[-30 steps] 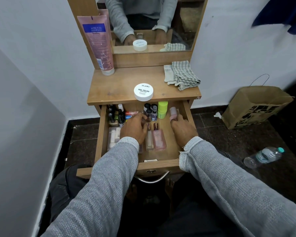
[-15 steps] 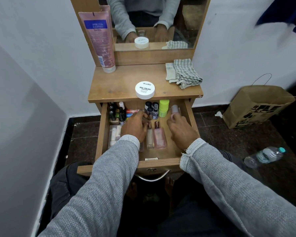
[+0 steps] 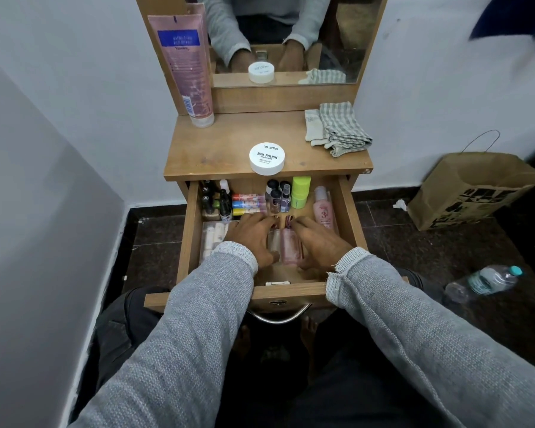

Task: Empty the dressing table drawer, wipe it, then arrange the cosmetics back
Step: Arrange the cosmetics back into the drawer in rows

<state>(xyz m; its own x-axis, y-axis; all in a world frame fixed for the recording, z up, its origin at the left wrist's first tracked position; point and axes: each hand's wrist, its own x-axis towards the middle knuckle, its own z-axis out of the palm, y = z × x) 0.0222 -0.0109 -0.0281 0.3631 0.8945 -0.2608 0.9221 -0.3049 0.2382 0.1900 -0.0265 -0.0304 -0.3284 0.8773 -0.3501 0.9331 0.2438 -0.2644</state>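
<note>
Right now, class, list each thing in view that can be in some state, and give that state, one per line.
Drawer: pulled open, cosmetics inside.
Pink bottle: lying flat between both hands.
Clear bottle: lying flat beside it.
Left hand: resting against the clear bottle.
Right hand: resting against the pink bottle.
Nail polish jar: lid on, on the tabletop.
Pink tube: standing on its cap.
Checked cloth: folded.
Paper bag: open.
Water bottle: capped, lying down.

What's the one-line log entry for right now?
stage: arranging | drawer: open | left hand, right hand: flanking two bottles | cloth: on tabletop
</note>
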